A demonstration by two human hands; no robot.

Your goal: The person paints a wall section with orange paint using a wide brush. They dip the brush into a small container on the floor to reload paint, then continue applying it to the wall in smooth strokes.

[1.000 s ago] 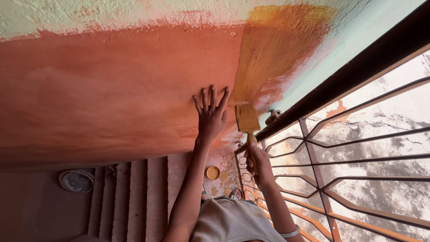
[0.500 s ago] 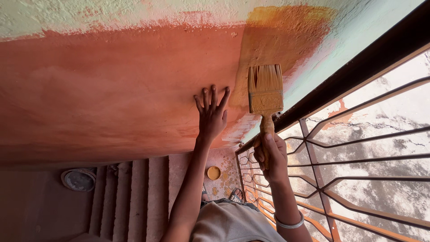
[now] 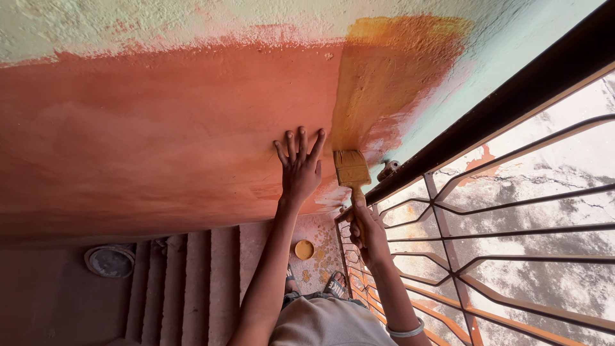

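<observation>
My left hand is pressed flat against the reddish-orange wall, fingers spread, holding nothing. My right hand grips the handle of a wide paintbrush with yellow-stained bristles. The bristles touch the wall low in the yellow-ochre painted patch, just right of my left hand.
A dark metal window grille with a thick top bar runs along the right. Below are stairs, a small round container of yellow paint on a paint-spattered landing, and a round dish at lower left.
The brush rose up the yellow patch half a second ago and has now come back down to the patch's lower edge. My left hand stayed flat on the wall.
</observation>
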